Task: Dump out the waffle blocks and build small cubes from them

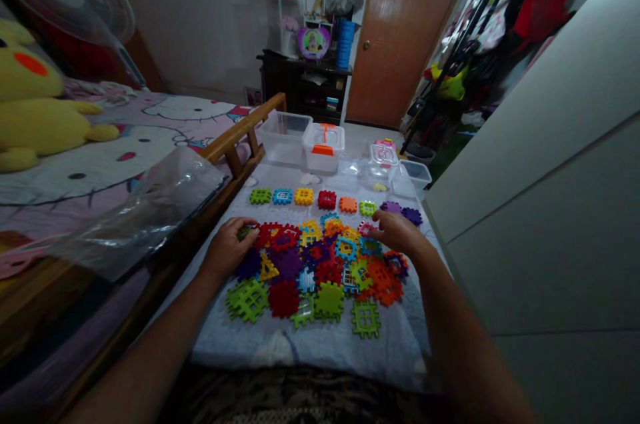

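Note:
A heap of colourful plastic interlocking tiles lies on a pale blue cloth in front of me. Behind it, a row of single tiles runs from green at the left to purple at the right. My left hand rests on the heap's left edge, fingers curled round a dark green tile. My right hand sits at the heap's upper right, fingers pinched on a small pink tile.
Clear plastic boxes, one with an orange latch, stand behind the row. A bed with a wooden rail, a plastic bag and a yellow plush toy is at the left. A white cabinet bounds the right.

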### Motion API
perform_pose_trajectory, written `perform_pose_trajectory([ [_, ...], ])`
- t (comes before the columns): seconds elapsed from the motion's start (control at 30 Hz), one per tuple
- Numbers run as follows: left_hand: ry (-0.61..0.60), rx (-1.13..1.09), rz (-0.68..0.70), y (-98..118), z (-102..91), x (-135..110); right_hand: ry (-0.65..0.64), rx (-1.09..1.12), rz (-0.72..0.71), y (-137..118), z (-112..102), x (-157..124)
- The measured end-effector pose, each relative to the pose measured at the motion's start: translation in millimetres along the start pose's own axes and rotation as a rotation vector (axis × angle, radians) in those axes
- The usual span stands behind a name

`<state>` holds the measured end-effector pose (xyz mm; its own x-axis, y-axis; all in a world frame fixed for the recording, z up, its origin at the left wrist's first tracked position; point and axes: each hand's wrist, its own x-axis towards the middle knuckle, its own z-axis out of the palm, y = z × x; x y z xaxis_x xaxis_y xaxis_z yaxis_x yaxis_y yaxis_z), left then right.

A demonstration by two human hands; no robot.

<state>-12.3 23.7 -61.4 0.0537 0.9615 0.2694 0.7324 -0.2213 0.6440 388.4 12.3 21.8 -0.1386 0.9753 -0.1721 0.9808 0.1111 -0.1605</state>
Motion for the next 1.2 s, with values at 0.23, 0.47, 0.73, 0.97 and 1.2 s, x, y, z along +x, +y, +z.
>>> perform_pose_trajectory([
  [0.23,-0.002,0.003,-0.017,3.7,-1.7,-1.1,0.018,0.160,0.070,-2.5,29.5,-22.7],
  [0.47,-0.002,0.006,-0.021,6.2,-2.7,-1.8,0.312,0.492,0.018,-2.0,41.6,-16.4],
  [0.73,-0.009,0.014,-0.036,7.2,-2.2,-2.7,0.353,0.632,-0.305,-41.1,38.7,-22.7],
  [0.97,0.103,0.037,0.033,16.5,-9.9,-1.7,0.385,0.741,-0.158,-13.8,48.4,-14.6],
  [1.2,-0.203,0.041,0.350,101.3,-23.8,6.7,0.254,0.478,-0.186,-4.0,48.4,-20.2],
])
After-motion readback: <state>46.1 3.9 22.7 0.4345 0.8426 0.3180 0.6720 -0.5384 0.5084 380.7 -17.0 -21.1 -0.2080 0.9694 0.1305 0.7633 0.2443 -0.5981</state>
